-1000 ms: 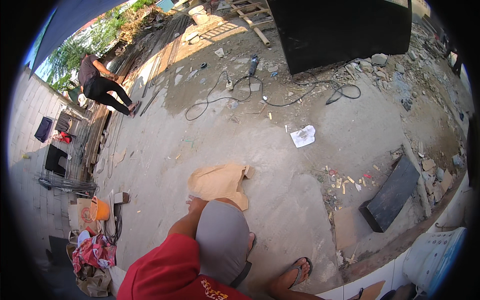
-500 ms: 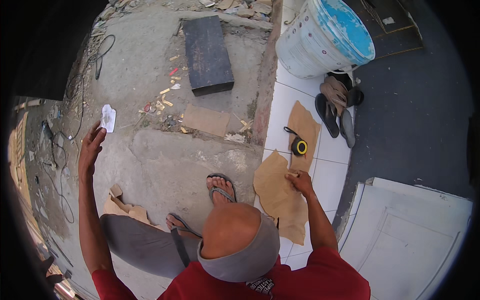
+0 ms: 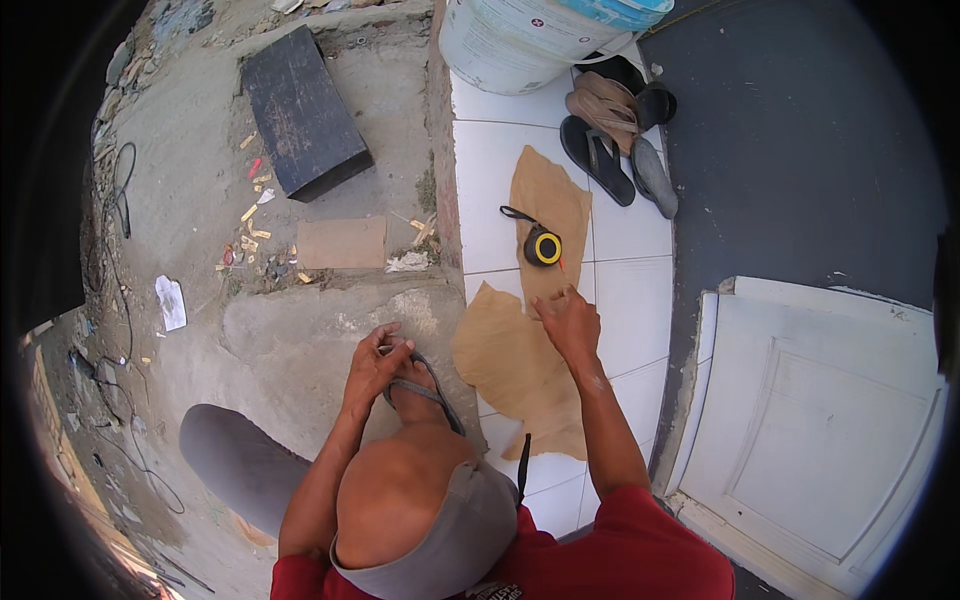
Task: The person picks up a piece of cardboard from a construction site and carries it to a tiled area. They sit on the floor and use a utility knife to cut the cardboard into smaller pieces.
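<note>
My right hand [image 3: 570, 326] is over the white tiles, its bent fingers closed at the lower end of an upright strip of brown paper [image 3: 553, 190]. A black and yellow tape measure [image 3: 541, 246] with a wrist strap lies on that strip, just beyond my fingertips. Nearer me, a wider ragged piece of brown paper [image 3: 515, 360] spreads below my right hand. My left hand [image 3: 378, 366] hovers over my sandalled foot [image 3: 418, 398], fingers loosely bent and apart, with nothing visible in them. A crumpled white paper [image 3: 171, 302] lies on the concrete at the left.
A black box [image 3: 305, 115] stands on the concrete, with a flat cardboard piece [image 3: 342, 243] and scattered scraps nearby. At the far right of the tiles are a paint-stained bucket [image 3: 540, 42] and several sandals [image 3: 600, 160]. A white panelled door [image 3: 820, 440] is at the right; cables [image 3: 128, 190] trail along the left.
My left hand has come away from the white paper, in toward my foot. My right hand has moved from the wider brown piece up to the strip's lower end. The view has shifted rightward.
</note>
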### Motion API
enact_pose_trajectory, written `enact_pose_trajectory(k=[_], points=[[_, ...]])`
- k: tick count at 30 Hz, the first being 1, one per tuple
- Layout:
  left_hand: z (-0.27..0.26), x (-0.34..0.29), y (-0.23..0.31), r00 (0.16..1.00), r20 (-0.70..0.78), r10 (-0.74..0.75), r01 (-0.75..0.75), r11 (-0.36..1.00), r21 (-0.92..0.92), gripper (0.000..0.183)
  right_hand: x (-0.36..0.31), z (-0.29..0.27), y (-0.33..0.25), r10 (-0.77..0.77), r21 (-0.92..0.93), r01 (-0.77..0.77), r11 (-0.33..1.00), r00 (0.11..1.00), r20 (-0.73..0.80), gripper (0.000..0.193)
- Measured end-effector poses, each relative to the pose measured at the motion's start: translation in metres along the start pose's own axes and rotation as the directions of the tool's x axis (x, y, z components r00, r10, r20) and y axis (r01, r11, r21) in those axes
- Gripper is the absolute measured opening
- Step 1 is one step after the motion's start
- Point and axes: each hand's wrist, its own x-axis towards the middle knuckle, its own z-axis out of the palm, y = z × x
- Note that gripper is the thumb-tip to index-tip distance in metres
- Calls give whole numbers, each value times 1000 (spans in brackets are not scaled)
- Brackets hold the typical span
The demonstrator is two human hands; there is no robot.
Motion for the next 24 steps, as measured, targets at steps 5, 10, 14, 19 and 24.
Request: enact_pose_trajectory(k=[5,10,14,19,24], points=[[47,12,24,991,101,91,-108,978,176,62,59,-10,-17,-162,87,195,977,943,-291,82],[61,7,38,980,102,172,-193,946,259,61,90,23,-5,-279,54,301,952,927,-252,80],[72,18,21,969,112,222,-246,918,310,60,85,33,-5,-460,31,475,880,866,-194,72],[91,16,22,964,120,238,-266,886,381,58,83,29,-23,-359,93,372,924,924,-131,73],[106,15,30,931,61,360,-324,738,591,65,94,29,-27,-329,120,339,933,939,-98,72]])
